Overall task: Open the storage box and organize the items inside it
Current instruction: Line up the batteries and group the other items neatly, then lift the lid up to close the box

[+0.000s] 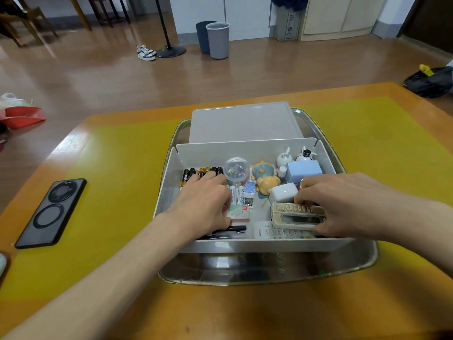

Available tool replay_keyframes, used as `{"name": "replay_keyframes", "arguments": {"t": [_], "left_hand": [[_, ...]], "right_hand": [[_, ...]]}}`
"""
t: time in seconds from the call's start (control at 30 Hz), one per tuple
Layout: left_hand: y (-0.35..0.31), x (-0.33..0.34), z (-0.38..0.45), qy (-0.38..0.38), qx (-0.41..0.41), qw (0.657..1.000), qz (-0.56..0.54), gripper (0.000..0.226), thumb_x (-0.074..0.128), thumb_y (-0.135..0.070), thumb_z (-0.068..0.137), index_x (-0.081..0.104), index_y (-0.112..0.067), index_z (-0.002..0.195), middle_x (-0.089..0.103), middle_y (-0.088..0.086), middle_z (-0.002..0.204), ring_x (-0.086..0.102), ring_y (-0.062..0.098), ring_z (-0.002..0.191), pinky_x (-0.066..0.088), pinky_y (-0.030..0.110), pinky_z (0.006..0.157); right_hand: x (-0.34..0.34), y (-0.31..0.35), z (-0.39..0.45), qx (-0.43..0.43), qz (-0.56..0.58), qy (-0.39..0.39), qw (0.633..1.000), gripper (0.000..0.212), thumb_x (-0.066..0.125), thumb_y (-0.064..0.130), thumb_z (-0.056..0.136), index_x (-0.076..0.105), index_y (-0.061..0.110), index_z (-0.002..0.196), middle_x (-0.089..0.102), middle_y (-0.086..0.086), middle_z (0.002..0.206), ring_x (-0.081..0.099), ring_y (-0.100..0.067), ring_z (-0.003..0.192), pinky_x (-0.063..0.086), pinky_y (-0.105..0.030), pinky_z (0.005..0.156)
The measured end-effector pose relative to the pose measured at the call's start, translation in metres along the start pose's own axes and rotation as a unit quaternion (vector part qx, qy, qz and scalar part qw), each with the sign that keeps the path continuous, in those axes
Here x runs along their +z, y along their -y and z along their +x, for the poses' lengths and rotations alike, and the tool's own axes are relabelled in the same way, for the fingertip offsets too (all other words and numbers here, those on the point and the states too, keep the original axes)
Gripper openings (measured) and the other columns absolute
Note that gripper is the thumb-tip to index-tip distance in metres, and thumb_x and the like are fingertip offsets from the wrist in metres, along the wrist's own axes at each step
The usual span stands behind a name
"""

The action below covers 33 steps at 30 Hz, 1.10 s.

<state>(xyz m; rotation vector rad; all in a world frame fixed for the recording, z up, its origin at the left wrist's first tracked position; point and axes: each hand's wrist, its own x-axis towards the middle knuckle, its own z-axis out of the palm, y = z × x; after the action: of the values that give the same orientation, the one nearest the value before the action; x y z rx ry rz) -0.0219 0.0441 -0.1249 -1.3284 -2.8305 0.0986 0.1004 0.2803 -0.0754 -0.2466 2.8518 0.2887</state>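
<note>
White open-topped plastic storage box (171, 173) sits in a shiny metal tray (269, 273) on the yellow-matted wooden surface (117, 168); its translucent lid (242, 123) is off and lies flat in the tray just behind the box. Both my hands are inside the box. My left hand (206, 202) rests palm-down over the left half, fingers spread on a row of black-and-gold batteries (193, 172) and white batteries (236, 193) – I cannot tell whether that grip is closed on anything. A small pink-and-green card box (239, 213) peeks out just beside its thumb, black pens (232, 229) lie along the near wall. My right hand (343, 204) pinches a yellowed beige remote control (296, 214) – fingers on the far edge, thumb on the near edge, grip clenched on it. The remote lies over a white remote control (274, 233) at the near wall. Behind sit a white cube charger (283, 192), a pale blue box (304, 170), a clear round tub of coloured clips (236, 169), a yellow bear figurine (266, 186), and two small white rabbit figurines (284, 158) at the far right corner. A black smartphone (52, 212) lies face-down on the surface, well to the left of the tray.
</note>
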Motion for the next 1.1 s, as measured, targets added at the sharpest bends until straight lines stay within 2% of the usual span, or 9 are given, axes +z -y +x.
{"name": "replay_keyframes", "arguments": {"t": [0.23, 0.33, 0.53, 0.7, 0.77, 0.83, 0.9, 0.97, 1.1], "left_hand": [[0.004, -0.006, -0.004, 0.017, 0.004, 0.999, -0.033, 0.034, 0.066, -0.055, 0.081, 0.066, -0.031, 0.105, 0.055, -0.009, 0.108, 0.048, 0.015, 0.107, 0.040, 0.033, 0.086], [0.007, -0.016, -0.011, -0.028, 0.003, 0.997, -0.067, 0.030, 0.060, -0.051, 0.088, 0.067, -0.029, 0.108, 0.058, -0.009, 0.108, 0.051, 0.016, 0.108, 0.043, 0.034, 0.085], [0.032, -0.037, -0.036, -0.153, -0.042, 0.980, -0.119, 0.018, 0.057, -0.039, 0.093, 0.068, -0.028, 0.103, 0.059, -0.013, 0.096, 0.056, 0.013, 0.096, 0.048, 0.034, 0.069], [0.074, -0.037, -0.062, -0.216, -0.151, 0.950, -0.165, 0.022, 0.060, -0.037, 0.091, 0.063, -0.031, 0.112, 0.059, -0.015, 0.094, 0.060, 0.012, 0.084, 0.050, 0.034, 0.069], [0.084, -0.032, -0.070, -0.178, -0.227, 0.945, -0.154, 0.039, 0.058, -0.049, 0.090, 0.056, -0.030, 0.124, 0.058, -0.015, 0.094, 0.062, 0.015, 0.081, 0.053, 0.037, 0.070], [0.084, -0.025, -0.072, -0.087, -0.279, 0.943, -0.158, 0.046, 0.055, -0.056, 0.090, 0.054, -0.028, 0.126, 0.062, -0.014, 0.085, 0.063, 0.019, 0.077, 0.051, 0.035, 0.064], [0.077, -0.019, -0.072, -0.039, -0.266, 0.942, -0.202, 0.023, 0.054, -0.048, 0.093, 0.059, -0.027, 0.101, 0.065, -0.009, 0.073, 0.063, 0.020, 0.069, 0.044, 0.032, 0.054], [0.069, -0.017, -0.072, -0.037, -0.241, 0.943, -0.228, 0.023, 0.051, -0.033, 0.094, 0.064, -0.017, 0.082, 0.061, -0.003, 0.062, 0.059, 0.025, 0.060, 0.038, 0.033, 0.050], [0.066, -0.024, -0.075, -0.016, -0.233, 0.946, -0.225, 0.022, 0.055, -0.019, 0.091, 0.067, -0.016, 0.073, 0.045, -0.006, 0.048, 0.038, 0.015, 0.045, 0.027, 0.031, 0.046]], "right_hand": [[-0.004, -0.003, 0.000, 0.006, 0.052, 0.010, 0.999, 0.046, 0.067, 0.062, 0.073, 0.059, 0.043, 0.114, 0.059, 0.021, 0.104, 0.060, -0.009, 0.094, 0.051, -0.032, 0.064], [-0.005, -0.005, -0.002, 0.012, 0.071, -0.022, 0.997, 0.040, 0.062, 0.063, 0.075, 0.062, 0.041, 0.109, 0.064, 0.019, 0.099, 0.062, -0.011, 0.090, 0.055, -0.037, 0.067], [-0.007, -0.020, -0.007, 0.071, 0.127, -0.144, 0.979, 0.019, 0.057, 0.057, 0.088, 0.065, 0.041, 0.093, 0.062, 0.021, 0.087, 0.057, -0.008, 0.077, 0.039, -0.031, 0.054], [-0.010, -0.033, -0.001, 0.136, 0.198, -0.216, 0.946, 0.008, 0.063, 0.039, 0.089, 0.067, 0.037, 0.094, 0.064, 0.018, 0.086, 0.056, -0.013, 0.079, 0.033, -0.026, 0.054], [-0.010, -0.035, 0.010, 0.175, 0.185, -0.239, 0.937, 0.018, 0.061, 0.038, 0.090, 0.068, 0.032, 0.106, 0.066, 0.010, 0.100, 0.059, -0.019, 0.089, 0.040, -0.030, 0.059], [-0.006, -0.039, 0.020, 0.248, 0.134, -0.211, 0.936, 0.036, 0.056, 0.040, 0.093, 0.059, 0.021, 0.123, 0.061, -0.004, 0.117, 0.061, -0.032, 0.101, 0.045, -0.037, 0.067], [-0.001, -0.045, 0.027, 0.307, 0.116, -0.135, 0.935, 0.034, 0.049, 0.040, 0.095, 0.054, 0.016, 0.117, 0.061, -0.013, 0.115, 0.060, -0.038, 0.095, 0.043, -0.039, 0.067], [0.003, -0.047, 0.030, 0.305, 0.160, -0.061, 0.937, 0.021, 0.045, 0.035, 0.096, 0.049, 0.018, 0.106, 0.064, -0.016, 0.107, 0.057, -0.036, 0.085, 0.045, -0.040, 0.068], [0.009, -0.050, 0.035, 0.262, 0.229, -0.047, 0.936, 0.013, 0.048, 0.015, 0.091, 0.043, 0.017, 0.103, 0.062, -0.015, 0.099, 0.057, -0.036, 0.083, 0.046, -0.041, 0.066]]}}
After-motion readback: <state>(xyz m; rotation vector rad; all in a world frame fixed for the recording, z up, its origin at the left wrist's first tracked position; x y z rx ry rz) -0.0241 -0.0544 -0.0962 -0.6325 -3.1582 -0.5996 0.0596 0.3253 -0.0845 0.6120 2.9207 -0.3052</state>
